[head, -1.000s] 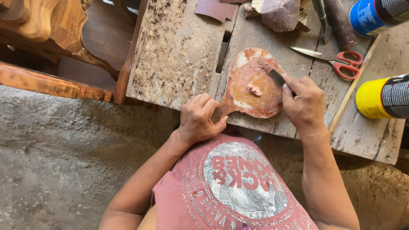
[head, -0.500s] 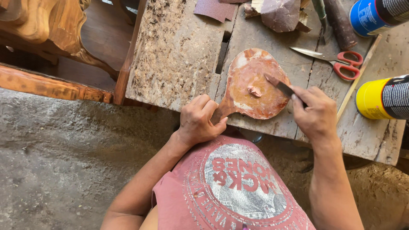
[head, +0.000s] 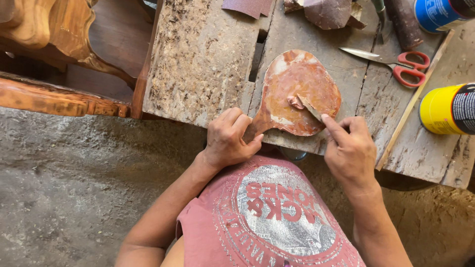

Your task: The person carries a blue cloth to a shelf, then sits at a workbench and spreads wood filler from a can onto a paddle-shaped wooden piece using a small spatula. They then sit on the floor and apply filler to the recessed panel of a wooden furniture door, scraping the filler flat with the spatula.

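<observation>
Left hand (head: 228, 138) clamps the paddle's handle at 7 o'clock; the paddle (head: 297, 91) lies flat at the table (head: 203, 64) edge. Right hand (head: 351, 151) grips a blade (head: 310, 109) working putty (head: 296, 102) at its centre. Best kept low-angled, with light strokes.

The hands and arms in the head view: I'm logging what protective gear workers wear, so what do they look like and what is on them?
Both hands are bare: the left hand and right hand have no gloves, and no rings or watch show. The forearms are uncovered as far as the frame shows. The only clothing seen is a faded red top with a round grey print on it.
</observation>
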